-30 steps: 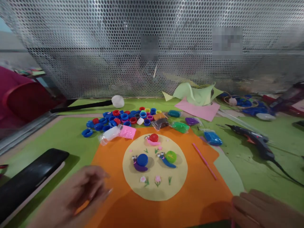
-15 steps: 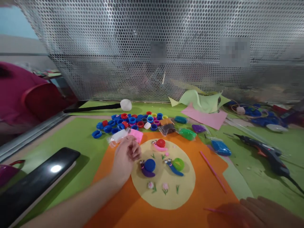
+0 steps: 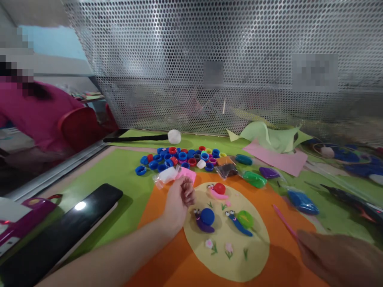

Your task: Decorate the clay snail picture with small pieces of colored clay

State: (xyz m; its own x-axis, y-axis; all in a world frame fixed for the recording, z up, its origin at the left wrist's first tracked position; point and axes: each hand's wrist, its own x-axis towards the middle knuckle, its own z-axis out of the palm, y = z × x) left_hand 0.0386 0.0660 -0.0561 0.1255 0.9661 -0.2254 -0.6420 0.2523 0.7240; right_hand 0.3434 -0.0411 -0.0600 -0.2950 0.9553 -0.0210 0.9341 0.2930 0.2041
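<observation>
My left hand (image 3: 178,201) is closed, fingers curled in, at the left edge of the pale yellow circle (image 3: 254,263); whatever it may hold is hidden. Just beyond it lies a pink clay pack (image 3: 188,174). My right hand (image 3: 338,255), blurred, has its fingers drawn together at the lower end of a thin pink stick (image 3: 284,221) at the right. On the circle are a snail with a blue cap shell (image 3: 207,217), one with a green cap shell (image 3: 245,219), one with a red cap shell (image 3: 219,189), and small clay flowers (image 3: 229,248).
Bottle caps (image 3: 182,156) are heaped at the back, with clay packs (image 3: 253,179) to their right. A glue gun (image 3: 353,201) lies far right, a black phone-like slab (image 3: 66,227) left. A perforated metal screen (image 3: 191,48) stands behind. A person in pink (image 3: 38,115) sits far left.
The view has shifted, so everything sits lower and further right. My right hand has come up from the lower right onto the pink stick's end, its fingers drawn together. My left hand stays curled.
</observation>
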